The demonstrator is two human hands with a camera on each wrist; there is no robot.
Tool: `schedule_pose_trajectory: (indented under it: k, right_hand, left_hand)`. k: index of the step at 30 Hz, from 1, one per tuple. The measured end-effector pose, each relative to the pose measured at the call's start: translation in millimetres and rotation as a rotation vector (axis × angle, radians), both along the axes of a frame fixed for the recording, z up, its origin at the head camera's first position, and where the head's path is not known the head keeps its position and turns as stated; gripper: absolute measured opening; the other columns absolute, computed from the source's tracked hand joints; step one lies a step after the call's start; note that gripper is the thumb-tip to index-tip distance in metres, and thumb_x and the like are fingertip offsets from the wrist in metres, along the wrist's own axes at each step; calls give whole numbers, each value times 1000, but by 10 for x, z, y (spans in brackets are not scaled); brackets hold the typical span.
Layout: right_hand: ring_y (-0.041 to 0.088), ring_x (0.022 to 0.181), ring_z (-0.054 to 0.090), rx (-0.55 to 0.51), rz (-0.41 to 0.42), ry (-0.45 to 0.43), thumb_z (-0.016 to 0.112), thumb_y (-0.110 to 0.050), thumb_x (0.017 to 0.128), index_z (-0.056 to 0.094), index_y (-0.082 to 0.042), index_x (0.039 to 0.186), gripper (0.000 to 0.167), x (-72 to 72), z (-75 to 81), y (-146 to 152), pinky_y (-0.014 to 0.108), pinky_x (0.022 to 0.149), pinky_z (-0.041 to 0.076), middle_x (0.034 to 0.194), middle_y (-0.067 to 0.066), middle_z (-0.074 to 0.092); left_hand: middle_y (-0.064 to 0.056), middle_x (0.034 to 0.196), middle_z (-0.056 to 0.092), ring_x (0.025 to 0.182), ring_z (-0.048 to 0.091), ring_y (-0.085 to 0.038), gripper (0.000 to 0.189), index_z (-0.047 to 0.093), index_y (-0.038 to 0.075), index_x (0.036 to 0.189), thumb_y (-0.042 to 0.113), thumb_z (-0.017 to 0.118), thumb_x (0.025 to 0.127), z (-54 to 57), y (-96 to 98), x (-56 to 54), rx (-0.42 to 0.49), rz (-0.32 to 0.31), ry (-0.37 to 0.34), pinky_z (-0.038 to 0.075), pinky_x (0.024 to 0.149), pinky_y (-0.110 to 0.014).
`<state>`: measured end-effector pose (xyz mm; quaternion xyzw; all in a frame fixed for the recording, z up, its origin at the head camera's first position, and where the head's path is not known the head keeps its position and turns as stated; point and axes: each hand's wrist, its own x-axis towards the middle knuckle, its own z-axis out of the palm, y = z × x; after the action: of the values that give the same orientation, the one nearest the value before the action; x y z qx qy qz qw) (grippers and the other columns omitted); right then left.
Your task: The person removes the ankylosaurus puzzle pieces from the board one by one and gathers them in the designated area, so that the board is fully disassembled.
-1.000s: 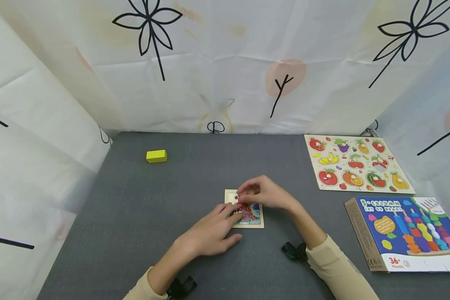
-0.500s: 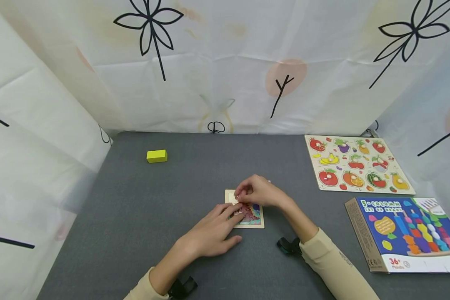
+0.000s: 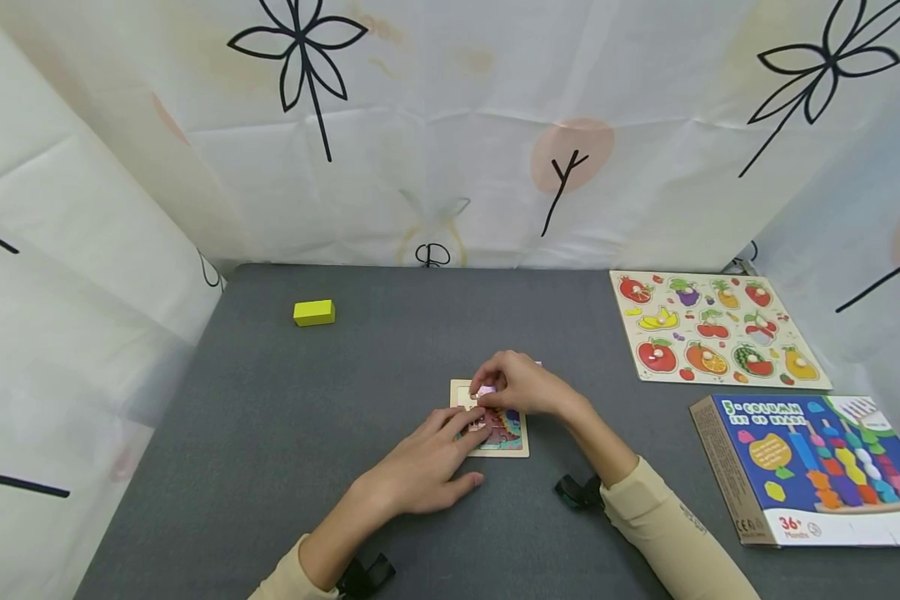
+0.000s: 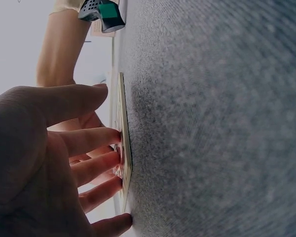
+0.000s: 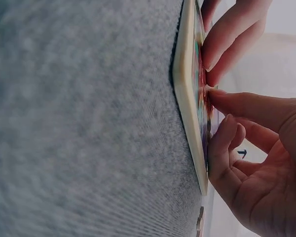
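A small jigsaw puzzle (image 3: 506,433) in a pale wooden frame lies mid-table, its colourful picture partly covered by both hands. My left hand (image 3: 423,467) rests its spread, nearly straight fingertips on the puzzle; in the left wrist view those fingers (image 4: 96,168) touch its face, with the thumb held off it. Over the far part of the frame, my right hand (image 3: 521,383) pinches a small pinkish-purple puzzle piece (image 3: 486,390) between thumb and fingers. The right wrist view has this thumb (image 5: 237,103) low against the puzzle's surface, the piece mostly hidden.
A yellow block (image 3: 314,313) sits at the far left of the grey table (image 3: 270,417). At the right lie a fruit peg board (image 3: 720,329) and a blue bead-set box (image 3: 817,467). A small pale object peeks out behind the right hand.
The right hand has shifted slightly left over the frame, and the purplish piece at its fingertips shows more. A pale object behind it has come into view. The left hand stays put.
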<state>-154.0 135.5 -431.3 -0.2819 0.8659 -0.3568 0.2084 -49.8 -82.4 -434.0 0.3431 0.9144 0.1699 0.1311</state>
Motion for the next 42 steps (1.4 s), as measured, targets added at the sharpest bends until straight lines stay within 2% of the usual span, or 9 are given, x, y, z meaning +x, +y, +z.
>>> schedule_pose_trajectory:
  k: [4,6,12,16,26,32,38,42]
  right_hand:
    - [7,81,55,17,-8,49,80,-8,96,83,-11,102,7,30,10,14,23,73,47,101,9,69]
    - [7,79,57,11,-3,61,80,-8,97,83,-11,104,8,39,18,21,23,73,48,103,10,72]
    - [5,80,59,-8,-8,113,80,-5,97,82,-7,114,18,59,33,45,22,74,51,102,7,76]
    - [7,83,62,-30,-6,129,80,-5,96,82,-7,113,18,71,35,67,23,76,53,103,7,77]
    - [8,75,61,-85,4,46,78,-1,97,81,-5,116,20,78,40,119,22,67,49,105,9,82]
    - [12,81,67,-121,-7,-4,78,-4,98,80,-7,120,22,71,74,188,24,73,55,103,8,80]
    - [19,90,75,-193,-23,-61,76,-5,100,78,-4,124,24,33,121,367,27,85,62,110,13,80]
    - [18,91,74,-210,-46,-97,78,-5,99,78,-5,125,26,-3,140,515,24,83,61,112,15,78]
  left_hand:
    - [-7,173,42,156,43,-33,62,52,15,162,38,68,107,1,1,5,-2,7,-3,45,125,-53]
    - [-6,173,42,156,43,-33,62,52,15,162,38,68,107,0,1,7,0,9,-5,46,124,-53]
    - [-7,171,44,155,43,-32,61,52,15,162,37,68,107,3,3,9,5,6,6,47,123,-52]
    - [-6,171,43,155,43,-31,61,52,15,162,37,68,107,5,5,9,3,7,7,47,123,-52]
    - [-6,172,43,154,44,-31,61,52,15,162,37,68,107,-3,9,2,13,7,9,48,121,-53]
    - [-5,171,43,154,44,-31,61,52,16,162,37,68,107,-5,9,4,14,14,3,49,120,-54]
    - [-3,173,42,155,44,-30,62,52,16,163,37,68,107,-12,14,6,14,22,-2,50,120,-54]
    - [-3,173,42,154,44,-29,62,51,16,163,37,68,107,-13,17,4,8,29,-6,50,119,-54]
